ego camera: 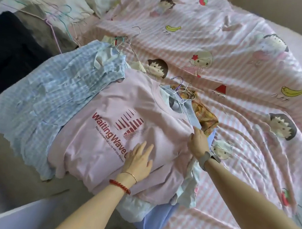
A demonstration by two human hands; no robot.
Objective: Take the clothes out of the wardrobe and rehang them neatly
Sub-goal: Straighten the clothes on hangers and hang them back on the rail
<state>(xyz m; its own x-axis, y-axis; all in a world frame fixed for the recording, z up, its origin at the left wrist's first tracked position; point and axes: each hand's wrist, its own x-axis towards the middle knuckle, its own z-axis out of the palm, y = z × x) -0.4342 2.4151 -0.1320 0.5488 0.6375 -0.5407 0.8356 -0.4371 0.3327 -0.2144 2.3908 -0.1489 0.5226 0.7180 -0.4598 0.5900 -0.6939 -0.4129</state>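
Head view: my left hand [139, 159] lies flat on the pink T-shirt [121, 130] (fingers straight); my right hand [198, 143] pinches its shoulder edge.

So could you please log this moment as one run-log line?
left hand flat on pink T-shirt | right hand grips its edge | bed

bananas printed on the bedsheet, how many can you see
2: one banana near the top centre of the pink striped bedsheet, another banana at its right side. Clothes and folds may hide more.
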